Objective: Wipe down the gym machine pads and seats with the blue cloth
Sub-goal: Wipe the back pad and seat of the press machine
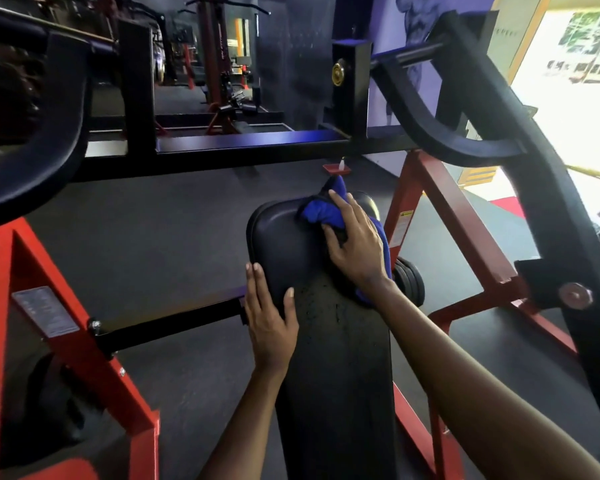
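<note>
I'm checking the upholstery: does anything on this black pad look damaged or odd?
Yes: the black pad has a rough, speckled patch between the left hand and the right hand, which presses the blue cloth. It could be wear or droplets; I cannot tell which.

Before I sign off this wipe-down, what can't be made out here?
Head view:
- Covered: seat pad beneath the blue cloth and right hand.
- Too small: warning label on the red frame.
- Blurred: grey plate on the left red post.
- Cut off at the bottom edge: long pad's near end.
</note>
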{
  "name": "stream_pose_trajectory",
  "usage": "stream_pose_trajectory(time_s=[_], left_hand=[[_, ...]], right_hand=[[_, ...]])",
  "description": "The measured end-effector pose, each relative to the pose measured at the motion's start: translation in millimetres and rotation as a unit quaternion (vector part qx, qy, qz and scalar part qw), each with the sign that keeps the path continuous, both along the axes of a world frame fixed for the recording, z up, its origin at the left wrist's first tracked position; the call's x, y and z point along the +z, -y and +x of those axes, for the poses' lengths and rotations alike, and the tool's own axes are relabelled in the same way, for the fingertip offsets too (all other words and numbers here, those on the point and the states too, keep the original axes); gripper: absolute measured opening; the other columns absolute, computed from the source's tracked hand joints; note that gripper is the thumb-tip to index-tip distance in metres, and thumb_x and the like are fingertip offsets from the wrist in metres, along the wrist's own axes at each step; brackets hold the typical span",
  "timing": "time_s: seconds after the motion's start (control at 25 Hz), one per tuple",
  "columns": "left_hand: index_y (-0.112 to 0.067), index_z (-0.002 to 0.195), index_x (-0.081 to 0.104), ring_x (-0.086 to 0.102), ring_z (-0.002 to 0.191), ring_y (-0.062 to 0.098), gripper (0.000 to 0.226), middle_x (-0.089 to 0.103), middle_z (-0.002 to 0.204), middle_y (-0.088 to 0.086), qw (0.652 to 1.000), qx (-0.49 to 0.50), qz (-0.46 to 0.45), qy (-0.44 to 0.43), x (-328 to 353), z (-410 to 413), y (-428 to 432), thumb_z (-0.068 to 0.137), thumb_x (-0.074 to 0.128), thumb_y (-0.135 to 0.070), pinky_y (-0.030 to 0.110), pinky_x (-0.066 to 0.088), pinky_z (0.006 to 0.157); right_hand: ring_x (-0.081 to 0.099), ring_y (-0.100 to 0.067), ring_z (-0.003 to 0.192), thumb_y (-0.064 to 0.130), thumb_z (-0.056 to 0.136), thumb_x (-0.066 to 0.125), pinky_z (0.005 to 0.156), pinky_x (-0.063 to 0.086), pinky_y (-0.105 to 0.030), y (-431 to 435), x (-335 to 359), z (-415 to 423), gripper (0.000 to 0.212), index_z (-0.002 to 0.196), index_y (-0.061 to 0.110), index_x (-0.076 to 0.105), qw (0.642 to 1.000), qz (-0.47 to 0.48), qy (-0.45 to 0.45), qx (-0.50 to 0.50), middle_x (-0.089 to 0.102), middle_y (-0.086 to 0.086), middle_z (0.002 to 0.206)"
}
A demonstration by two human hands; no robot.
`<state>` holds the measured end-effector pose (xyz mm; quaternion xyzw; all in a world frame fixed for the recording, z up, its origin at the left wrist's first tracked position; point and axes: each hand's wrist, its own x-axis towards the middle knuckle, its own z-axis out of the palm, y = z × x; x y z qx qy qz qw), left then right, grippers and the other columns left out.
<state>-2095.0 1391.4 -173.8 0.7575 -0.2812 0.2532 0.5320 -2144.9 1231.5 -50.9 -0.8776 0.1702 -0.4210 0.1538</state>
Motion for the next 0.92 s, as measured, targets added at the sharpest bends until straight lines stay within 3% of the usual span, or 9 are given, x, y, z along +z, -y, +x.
stream_pose_trajectory(time_s=[0.16, 0.32, 0.4, 0.48, 0.56, 0.64, 0.72, 0.84, 0.92], left_hand=[[-0.010, 0.161, 0.014, 0.020, 0.155, 0.022, 0.070, 0.017, 0.168, 0.011, 1.000, -0.001, -0.005, -0.007, 2, -3, 0, 0.106, 0.046, -0.037, 0.048, 0.039, 0.117], [-0.006, 0.160, 0.018, 0.022, 0.154, 0.024, 0.068, 0.020, 0.166, 0.014, 1.000, -0.003, -0.004, 0.000, 4, -5, 0, 0.107, 0.043, -0.040, 0.026, 0.023, 0.123], [-0.008, 0.160, 0.017, 0.022, 0.154, 0.023, 0.067, 0.021, 0.166, 0.014, 1.000, 0.002, -0.003, -0.012, 6, -5, 2, 0.107, 0.041, -0.041, 0.020, 0.020, 0.122], [-0.010, 0.161, 0.015, 0.021, 0.154, 0.022, 0.068, 0.020, 0.166, 0.013, 1.000, 0.006, -0.001, -0.013, 6, -8, 1, 0.106, 0.042, -0.039, 0.022, 0.021, 0.122], [-0.010, 0.161, 0.016, 0.022, 0.154, 0.022, 0.067, 0.020, 0.166, 0.012, 1.000, 0.013, -0.001, -0.011, 6, -8, 1, 0.106, 0.044, -0.037, 0.025, 0.023, 0.122], [-0.010, 0.161, 0.016, 0.022, 0.154, 0.022, 0.068, 0.020, 0.166, 0.011, 1.000, 0.014, 0.001, -0.013, 6, -8, 1, 0.106, 0.044, -0.036, 0.030, 0.027, 0.121], [-0.010, 0.161, 0.016, 0.021, 0.154, 0.021, 0.068, 0.019, 0.166, 0.010, 1.000, 0.015, 0.002, -0.014, 6, -7, 2, 0.106, 0.045, -0.035, 0.033, 0.029, 0.120], [-0.008, 0.161, 0.016, 0.021, 0.154, 0.021, 0.067, 0.017, 0.167, 0.007, 1.000, 0.012, 0.000, -0.014, 6, -6, 2, 0.106, 0.045, -0.035, 0.025, 0.024, 0.121], [-0.006, 0.160, 0.018, 0.021, 0.154, 0.021, 0.067, 0.018, 0.167, 0.010, 1.000, 0.012, 0.000, -0.010, 4, -5, 2, 0.106, 0.045, -0.034, 0.021, 0.022, 0.121]], right_hand=[[0.041, -0.026, 0.144, 0.037, 0.098, 0.057, 0.118, 0.034, -0.050, -12, -5, 3, 0.059, 0.153, 0.029, 0.037, 0.998, 0.050, 0.025, -0.027, 0.042, -0.006, 0.158], [0.029, -0.024, 0.150, 0.030, 0.091, 0.056, 0.120, 0.031, -0.047, 4, -1, -10, 0.073, 0.158, 0.031, 0.026, 0.997, 0.034, -0.015, 0.072, 0.032, -0.008, 0.162], [0.041, -0.026, 0.143, 0.026, 0.090, 0.059, 0.114, 0.040, -0.047, 10, -2, -11, 0.073, 0.157, 0.029, 0.028, 0.995, 0.027, -0.023, 0.088, 0.034, -0.009, 0.161], [0.062, -0.023, 0.118, 0.020, 0.090, 0.063, 0.100, 0.051, -0.044, 7, 3, -12, 0.071, 0.153, 0.025, 0.031, 0.994, 0.037, -0.002, 0.107, 0.047, -0.007, 0.151], [0.067, -0.018, 0.099, 0.012, 0.088, 0.067, 0.092, 0.054, -0.031, 4, 18, -9, 0.072, 0.150, 0.018, 0.030, 0.989, 0.067, 0.044, 0.128, 0.055, -0.006, 0.141], [0.060, -0.015, 0.105, 0.008, 0.086, 0.072, 0.093, 0.043, -0.008, 1, 30, -3, 0.070, 0.145, 0.011, 0.034, 0.982, 0.074, 0.109, 0.133, 0.054, -0.013, 0.137], [0.048, -0.011, 0.103, 0.011, 0.084, 0.078, 0.088, 0.034, 0.000, -1, 29, 3, 0.058, 0.130, 0.011, 0.043, 0.980, 0.055, 0.162, 0.100, 0.049, -0.018, 0.126], [0.044, -0.016, 0.123, 0.033, 0.090, 0.074, 0.103, 0.040, -0.020, 2, -4, 2, 0.050, 0.129, 0.017, 0.046, 0.985, 0.060, 0.149, 0.055, 0.045, -0.016, 0.134], [0.028, -0.021, 0.149, 0.049, 0.095, 0.064, 0.122, 0.026, -0.038, 4, -29, -5, 0.065, 0.148, 0.017, 0.043, 0.996, 0.036, 0.075, 0.041, 0.037, -0.008, 0.157]])
